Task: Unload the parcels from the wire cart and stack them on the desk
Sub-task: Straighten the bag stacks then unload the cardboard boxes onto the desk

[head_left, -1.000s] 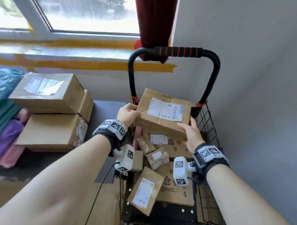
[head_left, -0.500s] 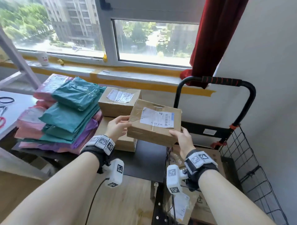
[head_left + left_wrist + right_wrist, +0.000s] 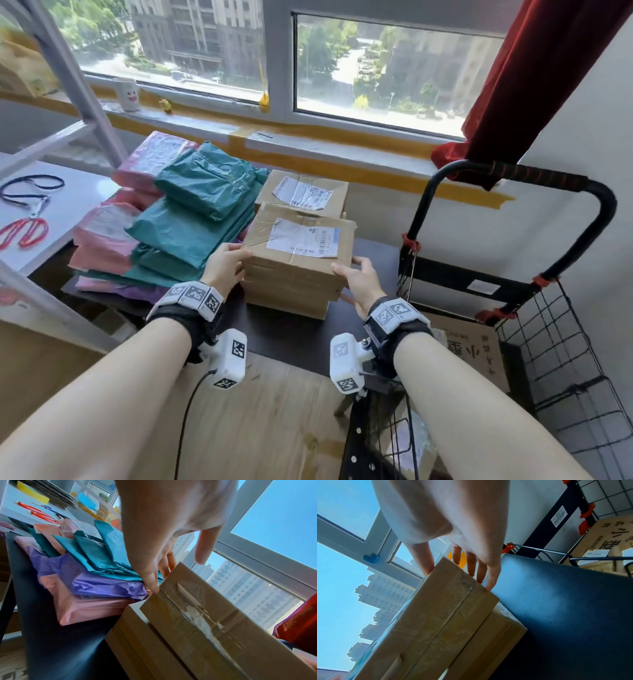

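Note:
A brown cardboard parcel (image 3: 301,253) with a white label lies on top of another cardboard box (image 3: 287,301) on the dark desk (image 3: 291,339). My left hand (image 3: 226,263) touches the parcel's left end with straight fingers (image 3: 152,584), thumb off it. My right hand (image 3: 354,277) lies against its right end, fingers (image 3: 491,582) straight along the side of the parcel (image 3: 445,615) and thumb at the top edge. The black wire cart (image 3: 565,342) stands to the right with a large printed carton (image 3: 472,346) in it.
Teal, pink and purple mailer bags (image 3: 178,222) are piled left of the boxes. A third labelled box (image 3: 301,192) sits behind them. Red scissors (image 3: 24,231) lie on a white table at far left beside a grey shelf post (image 3: 78,89). A red curtain (image 3: 534,75) hangs above the cart handle (image 3: 534,174).
Both hands lifted the parcel out of the cart, carried it left over the desk and lowered it onto the box there. My view swung from the cart to the desk.

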`<state>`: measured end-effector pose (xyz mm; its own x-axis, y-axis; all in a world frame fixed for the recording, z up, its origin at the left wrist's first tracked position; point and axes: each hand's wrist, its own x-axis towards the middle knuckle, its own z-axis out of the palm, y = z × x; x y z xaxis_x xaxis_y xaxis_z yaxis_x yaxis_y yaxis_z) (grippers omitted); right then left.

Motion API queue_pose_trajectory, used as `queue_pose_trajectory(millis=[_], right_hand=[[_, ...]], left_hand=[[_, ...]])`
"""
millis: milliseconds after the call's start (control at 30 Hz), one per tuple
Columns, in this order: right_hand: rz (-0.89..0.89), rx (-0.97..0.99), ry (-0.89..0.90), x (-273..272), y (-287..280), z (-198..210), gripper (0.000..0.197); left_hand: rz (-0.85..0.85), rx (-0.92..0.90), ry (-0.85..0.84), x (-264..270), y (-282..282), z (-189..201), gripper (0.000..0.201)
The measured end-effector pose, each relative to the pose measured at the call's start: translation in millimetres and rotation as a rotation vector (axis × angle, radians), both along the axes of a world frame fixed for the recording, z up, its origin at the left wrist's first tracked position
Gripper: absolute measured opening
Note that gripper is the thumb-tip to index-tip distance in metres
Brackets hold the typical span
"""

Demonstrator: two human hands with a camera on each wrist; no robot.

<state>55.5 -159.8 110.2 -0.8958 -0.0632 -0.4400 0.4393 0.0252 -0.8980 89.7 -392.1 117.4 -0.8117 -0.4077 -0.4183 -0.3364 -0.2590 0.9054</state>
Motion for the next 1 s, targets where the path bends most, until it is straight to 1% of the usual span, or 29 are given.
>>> queue_pose_trajectory(millis=[67,100,133,167,200,267,300,367,400,433,500,567,633,700,767,833,900,1000], right_hand=[[-0.003,-0.012,-0.002,-3,-8,-5,0.048],[0.000,-0.021,-0.003,-4,-10,-7,0.048],[0.005,-0.032,-0.001,-4,-12,-8,0.047],[0.009,-0.038,0.006,-4,-14,-8,0.047],[0.015,-0.036,0.017,-5,-16,-8,0.047],[0.032,-0.020,0.031,-6,-16,-9,0.048],[0.038,-0.014,0.037,-6,-16,-9,0.048],[0.048,0.011,0.042,-5,-13,-8,0.049],[0.052,0.030,0.041,-4,-11,-7,0.051],[0.050,0.052,0.038,-3,-7,-6,0.052],[0.027,0.068,0.020,0,6,-2,0.049],[-0.011,0.063,0.007,3,23,5,0.045],[-0.053,0.067,0.013,8,43,13,0.041],[-0.095,0.079,0.027,13,65,20,0.036],[-0.132,0.095,0.043,17,92,26,0.032],[-0.171,0.113,0.062,21,122,30,0.024],[-0.208,0.133,0.068,26,155,34,0.017],[-0.252,0.181,0.064,31,209,32,0.018]], left_hand=[[0.013,0.012,0.017,-5,-3,-2,0.019],[0.012,0.015,0.024,-8,-3,-4,0.027],[0.010,0.001,0.018,-12,-5,-8,0.040],[0.002,-0.031,-0.002,-14,-6,-12,0.054],[-0.014,-0.076,-0.023,-16,-7,-16,0.063],[-0.043,-0.168,-0.062,-18,-7,-21,0.064],[-0.047,-0.211,-0.070,-17,-7,-21,0.067],[-0.048,-0.306,-0.052,-11,-1,-13,0.083],[-0.047,-0.359,-0.035,-6,2,-8,0.086],[-0.048,-0.418,-0.024,-3,5,-1,0.083],[-0.045,-0.577,-0.027,2,12,14,0.069],[-0.032,-0.712,0.013,5,25,33,0.057],[-0.066,-0.815,0.073,6,44,49,0.050],[-0.137,-0.895,0.139,3,70,62,0.045],[-0.214,-0.915,0.216,-1,103,71,0.043],[-0.287,-0.871,0.279,-8,139,76,0.039],[-0.355,-0.818,0.305,-15,176,75,0.036],[-0.469,-0.761,0.304,-21,229,64,0.035]])
